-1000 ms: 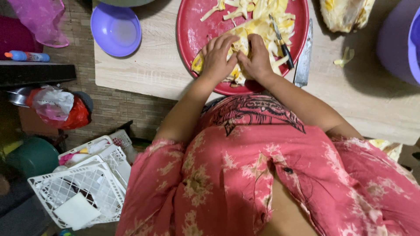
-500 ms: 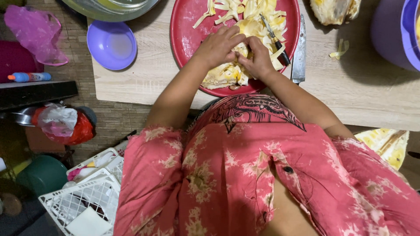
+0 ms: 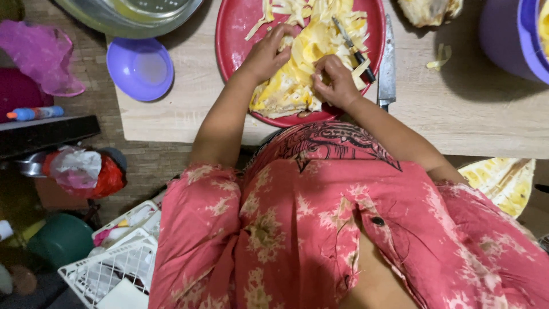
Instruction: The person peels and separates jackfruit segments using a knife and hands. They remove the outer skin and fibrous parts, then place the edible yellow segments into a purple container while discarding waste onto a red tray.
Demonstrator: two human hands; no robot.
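Both hands gripping yellow jackfruit piece (image 3: 291, 86) on red plate (image 3: 240, 34), twelve o'clock on tabletop (image 3: 457, 114): left hand (image 3: 269, 54) clamped at ten, right hand (image 3: 337, 86) pinching at four. Probably sticky, fibrous, soft; best held by firm rind.

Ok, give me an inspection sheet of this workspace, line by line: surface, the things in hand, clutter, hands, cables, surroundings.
Surface: pale wooden board on a woven mat floor.
Things in hand: yellow fruit piece on red round tray, with pale strips piled beyond it.
Clutter: small black-handled knife on the tray; large knife beside it; purple bowl; purple tub; metal basin.
Hands: left hand and right hand both grip the fruit.
Cables: nothing seen.
Surroundings: white plastic basket, pink bag, green pot.
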